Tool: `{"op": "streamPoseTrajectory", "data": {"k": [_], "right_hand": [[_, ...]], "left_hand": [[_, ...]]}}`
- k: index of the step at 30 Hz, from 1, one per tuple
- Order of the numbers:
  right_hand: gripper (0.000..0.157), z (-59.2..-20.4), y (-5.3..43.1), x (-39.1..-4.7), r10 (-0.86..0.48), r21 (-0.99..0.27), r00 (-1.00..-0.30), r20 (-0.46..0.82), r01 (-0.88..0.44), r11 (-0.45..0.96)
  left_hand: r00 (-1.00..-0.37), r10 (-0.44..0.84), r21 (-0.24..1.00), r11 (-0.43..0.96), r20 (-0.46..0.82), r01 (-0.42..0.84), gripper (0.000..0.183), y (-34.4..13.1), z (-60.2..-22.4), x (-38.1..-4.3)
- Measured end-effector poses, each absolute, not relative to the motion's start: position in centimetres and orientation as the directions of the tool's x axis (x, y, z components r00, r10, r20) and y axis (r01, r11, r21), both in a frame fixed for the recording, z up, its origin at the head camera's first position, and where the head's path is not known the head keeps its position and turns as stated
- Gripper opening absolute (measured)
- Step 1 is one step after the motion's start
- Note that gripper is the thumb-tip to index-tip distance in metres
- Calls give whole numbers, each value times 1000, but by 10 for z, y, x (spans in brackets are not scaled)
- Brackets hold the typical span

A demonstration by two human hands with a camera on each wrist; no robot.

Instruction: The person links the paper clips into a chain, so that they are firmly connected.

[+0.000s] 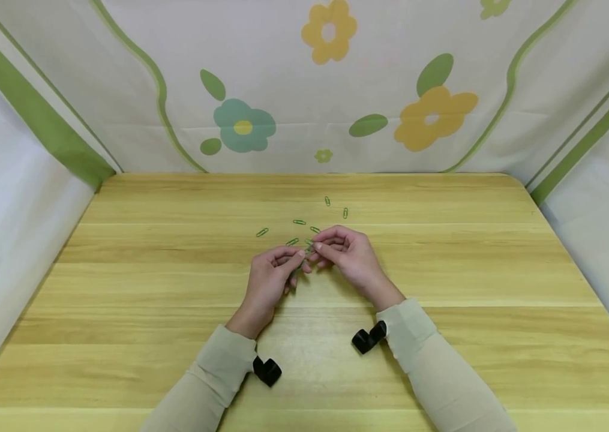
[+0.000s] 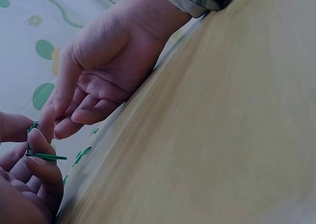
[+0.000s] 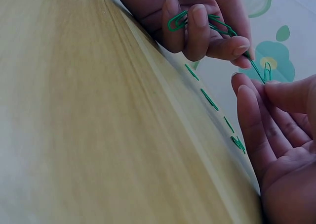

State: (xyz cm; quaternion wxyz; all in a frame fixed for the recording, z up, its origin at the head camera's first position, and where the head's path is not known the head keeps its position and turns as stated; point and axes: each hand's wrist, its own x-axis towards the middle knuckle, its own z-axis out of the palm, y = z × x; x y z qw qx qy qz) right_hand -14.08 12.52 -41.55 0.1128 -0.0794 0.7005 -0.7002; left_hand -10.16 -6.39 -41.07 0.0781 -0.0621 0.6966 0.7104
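Note:
Both hands meet above the middle of the table. My left hand [image 1: 272,279] holds a short chain of linked green paper clips [image 3: 224,28], which runs across its fingers; one end clip [image 2: 47,157] sticks out by the fingertips in the left wrist view. Between thumb and fingers, my right hand [image 1: 350,258] pinches a green paper clip [image 3: 267,71] right at the other end of the chain. Whether that clip is hooked into the chain, I cannot tell. The hands partly cover the clips in the head view.
Several loose green paper clips lie on the wooden table [image 1: 147,288] just beyond the hands, among them one clip [image 1: 262,232] at the left and another [image 1: 345,213] at the right. A flowered curtain [image 1: 293,90] hangs behind the table's far edge.

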Motion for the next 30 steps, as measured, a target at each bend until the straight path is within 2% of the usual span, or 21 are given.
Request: {"op": "streamPoseTrajectory", "data": {"k": [30], "right_hand": [[19,-414,125,-139,-253,-999,-967,-33,29,20]], "left_hand": [[-967,32,963,-82,-253,-255,18,-67,-411,-105]]}}
